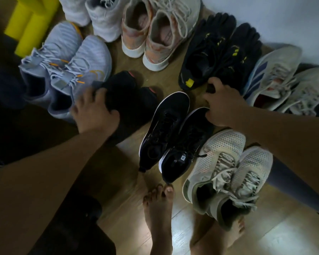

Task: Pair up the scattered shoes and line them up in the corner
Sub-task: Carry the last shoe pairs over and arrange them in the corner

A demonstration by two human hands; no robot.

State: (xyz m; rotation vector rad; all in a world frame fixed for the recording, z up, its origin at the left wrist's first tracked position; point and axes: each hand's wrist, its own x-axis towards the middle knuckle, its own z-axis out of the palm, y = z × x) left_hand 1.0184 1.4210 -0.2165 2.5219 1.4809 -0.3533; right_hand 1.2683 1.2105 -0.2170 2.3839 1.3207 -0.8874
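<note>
Eight pairs of shoes are seen on a wooden floor [129, 208], fanned out before a white wall [284, 15].

- Far row, left to right: white trainers [99, 17], beige-and-pink trainers [155, 34], black toe shoes [219, 50] with yellow marks, grey trainers [276, 78] with navy stripes. Each pair is set side by side, toes toward the wall.
- Left side: light blue trainers [66, 63], laces loose, just beside a yellow object [29, 24].
- Middle: black slip-on shoes [131, 96] with red heel tabs; near them, black trainers [171, 133] with white soles, touching each other.
- Near right: cream mesh trainers [226, 172], one overlapping the other.

Left hand [94, 111]: laid over the near end of the black slip-on shoes, fingers bent round the upper, thumb on the other side. A grasp is read, though the hand is blurred.

Right hand [223, 105]: fingers curled round the dark heel of the right-hand toe shoe; the heel is clasped. The thumb lies close to the toe of a black trainer; whether it touches cannot be told.

Bare feet [158, 214] are planted on the floor, one big toe touching the heel of a black trainer.
</note>
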